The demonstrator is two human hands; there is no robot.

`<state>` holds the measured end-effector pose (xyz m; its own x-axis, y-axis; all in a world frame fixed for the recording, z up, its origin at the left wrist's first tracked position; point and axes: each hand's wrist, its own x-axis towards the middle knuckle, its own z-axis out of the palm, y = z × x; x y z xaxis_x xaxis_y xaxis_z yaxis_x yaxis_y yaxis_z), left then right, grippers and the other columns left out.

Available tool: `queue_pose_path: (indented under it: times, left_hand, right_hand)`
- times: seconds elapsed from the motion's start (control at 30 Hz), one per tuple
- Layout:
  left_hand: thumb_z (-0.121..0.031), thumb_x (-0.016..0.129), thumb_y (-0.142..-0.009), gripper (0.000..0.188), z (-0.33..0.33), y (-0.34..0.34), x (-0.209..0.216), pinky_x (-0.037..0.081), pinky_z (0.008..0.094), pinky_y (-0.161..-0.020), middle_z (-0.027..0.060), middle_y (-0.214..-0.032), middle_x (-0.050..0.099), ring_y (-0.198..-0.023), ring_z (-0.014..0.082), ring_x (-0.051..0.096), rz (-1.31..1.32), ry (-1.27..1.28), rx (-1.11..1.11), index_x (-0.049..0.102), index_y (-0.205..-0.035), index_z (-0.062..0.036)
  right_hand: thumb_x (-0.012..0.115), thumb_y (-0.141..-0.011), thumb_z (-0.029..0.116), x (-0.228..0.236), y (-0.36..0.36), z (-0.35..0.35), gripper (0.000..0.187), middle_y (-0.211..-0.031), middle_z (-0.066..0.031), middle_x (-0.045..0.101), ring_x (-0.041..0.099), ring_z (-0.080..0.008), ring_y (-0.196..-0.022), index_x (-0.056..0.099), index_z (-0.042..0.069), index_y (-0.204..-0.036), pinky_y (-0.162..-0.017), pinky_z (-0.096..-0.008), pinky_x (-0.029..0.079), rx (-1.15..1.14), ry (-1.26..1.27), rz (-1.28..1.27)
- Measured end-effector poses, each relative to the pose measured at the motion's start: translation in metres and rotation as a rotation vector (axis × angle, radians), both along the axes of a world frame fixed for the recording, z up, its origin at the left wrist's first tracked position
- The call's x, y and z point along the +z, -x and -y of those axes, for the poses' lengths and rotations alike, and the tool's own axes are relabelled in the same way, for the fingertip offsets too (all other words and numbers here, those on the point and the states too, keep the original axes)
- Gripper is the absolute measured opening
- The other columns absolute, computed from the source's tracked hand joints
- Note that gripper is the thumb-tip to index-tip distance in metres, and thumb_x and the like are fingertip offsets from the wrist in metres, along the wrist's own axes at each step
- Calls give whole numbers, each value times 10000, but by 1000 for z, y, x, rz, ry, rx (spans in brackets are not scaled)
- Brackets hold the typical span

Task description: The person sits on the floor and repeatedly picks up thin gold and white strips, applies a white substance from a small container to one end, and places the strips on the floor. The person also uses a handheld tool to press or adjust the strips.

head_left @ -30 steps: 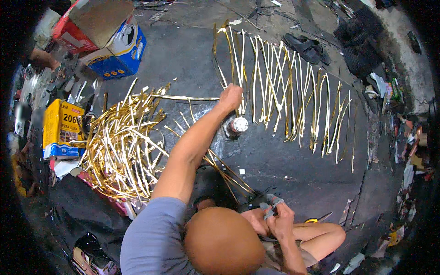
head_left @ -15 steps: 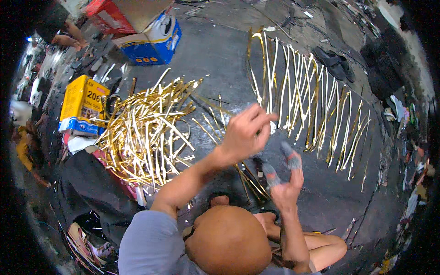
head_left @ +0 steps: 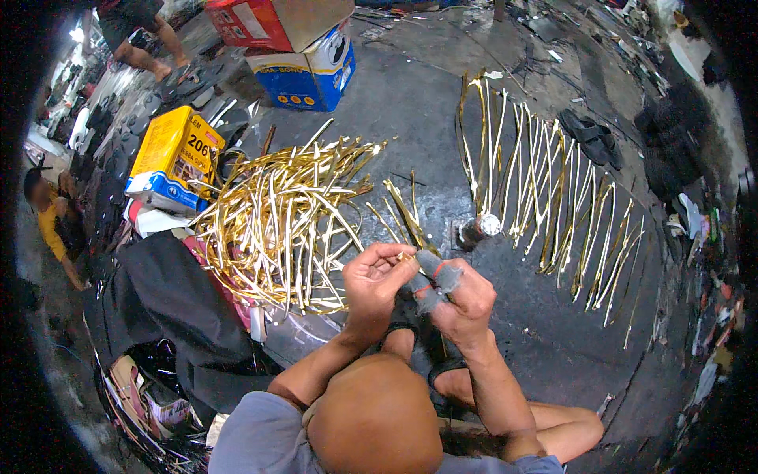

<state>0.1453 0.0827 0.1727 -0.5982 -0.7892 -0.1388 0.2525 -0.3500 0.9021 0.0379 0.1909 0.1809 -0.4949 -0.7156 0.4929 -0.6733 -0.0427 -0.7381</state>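
Observation:
My left hand (head_left: 374,284) is closed in a pinch, with a small bit of a gold strip (head_left: 403,256) at its fingertips. Pressed close beside it is my right hand (head_left: 464,304), whose thumb and forefinger wear grey wrappings (head_left: 447,278) with red bands. Those wrapped fingertips are also closed at the strip; most of it is hidden by the fingers. Just beyond my hands lie several loose gold strips (head_left: 412,221), partly covered by them. A large tangled pile of gold and white strips (head_left: 276,213) is at left.
A long row of strips (head_left: 545,186) lies spread at right, near a small dark canister (head_left: 480,229) and black sandals (head_left: 591,136). A yellow-blue can (head_left: 175,158), stacked cartons (head_left: 304,75) and black cloth (head_left: 170,296) stand at left. Other people (head_left: 142,39) are farther off.
My left hand has come back from beside the row of strips, down and left. My right hand has moved up and left to meet it, its spread fingers now closed.

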Motion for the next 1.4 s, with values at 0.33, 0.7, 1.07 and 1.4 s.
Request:
queue_pose_path:
  times: [0.33,0.7,1.07,1.4]
  left_hand:
    - [-17,671,-896,111,5,-15,33,519,286,-841,79,-897,679,-861,145,644,-75,-110,-87,688,-982,49]
    - [-51,693,-904,111,61,0,43,494,282,-739,104,-872,697,-787,160,633,-248,-155,8,688,-977,32]
    - [-94,707,-912,147,179,38,-87,505,235,-605,40,-902,653,-731,126,603,119,-263,107,667,-1037,-27]
    - [-69,744,-866,103,168,87,-157,405,288,-556,58,-712,640,-598,142,566,432,-190,179,677,-829,0]
  right_hand:
    - [774,-707,114,40,5,3,246,-856,-157,664,676,-322,-721,665,-3,-893,-618,-393,545,104,117,-189]
    - [754,-668,75,53,-5,-52,205,-791,-150,673,678,-305,-631,659,-7,-831,-551,-377,553,118,-34,-147]
    - [766,-717,83,1,-48,-181,154,-642,-85,568,558,-221,-521,696,8,-832,-488,-335,428,-230,-345,94]
    - [717,-781,87,-13,-82,-239,111,-654,-131,602,552,-276,-551,653,-2,-761,-551,-371,452,-457,-418,347]
